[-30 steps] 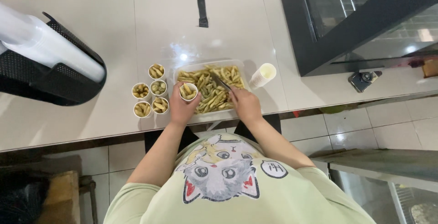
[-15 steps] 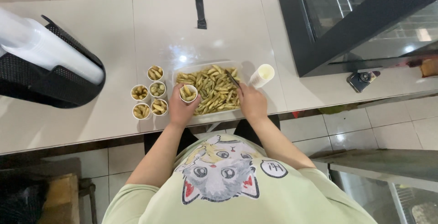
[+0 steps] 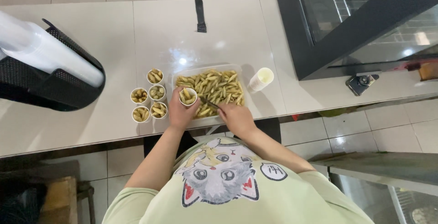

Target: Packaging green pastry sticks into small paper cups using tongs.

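My left hand (image 3: 179, 113) holds a small white paper cup (image 3: 187, 96) part-filled with pale fried sticks, at the near left corner of a clear tray (image 3: 211, 68). The tray is heaped with the same fried sticks (image 3: 216, 86). My right hand (image 3: 236, 119) grips dark tongs (image 3: 210, 103) whose tips reach into the food beside the cup. Several filled cups (image 3: 149, 97) stand in a cluster on the counter just left of the tray.
A stack of empty white cups (image 3: 261, 79) lies right of the tray. A black mesh basket (image 3: 54, 82) holding a long white cup stack (image 3: 43, 50) sits at the left. A dark flat tool (image 3: 199, 14) lies farther back. A glass display case (image 3: 365, 18) stands at the right.
My right hand with the tongs has drawn back toward me and left, bringing the tips close to the cup. The left hand keeps the cup in place.
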